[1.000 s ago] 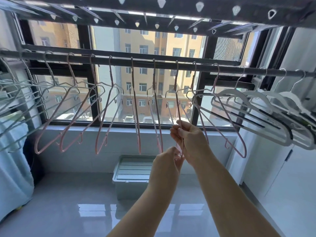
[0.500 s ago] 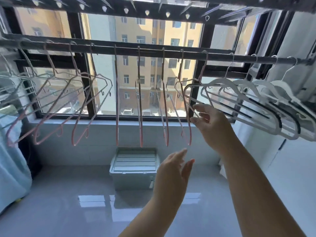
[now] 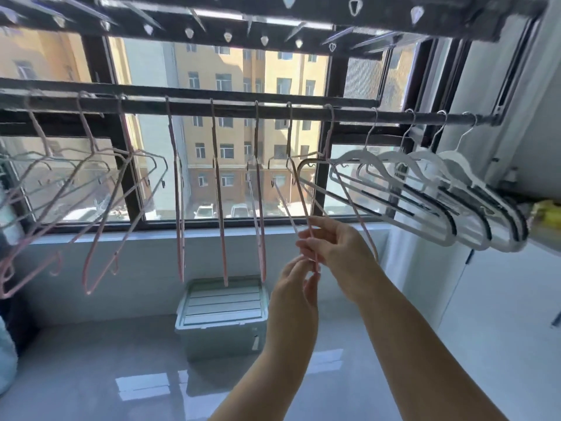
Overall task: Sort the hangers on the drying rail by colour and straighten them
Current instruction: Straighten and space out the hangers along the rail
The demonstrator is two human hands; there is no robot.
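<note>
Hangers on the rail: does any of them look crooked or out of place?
Yes. The left pink hangers hang twisted and overlapping, unlike the three middle pink hangers, which hang straight and evenly spaced. The white hangers on the right also slant.

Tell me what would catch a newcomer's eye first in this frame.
Both hands meet mid-frame: the right hand and left hand pinch the lower end of one pink hanger on the drying rail. Other pink hangers hang mostly to its left, a cluster of white hangers to its right.
</note>
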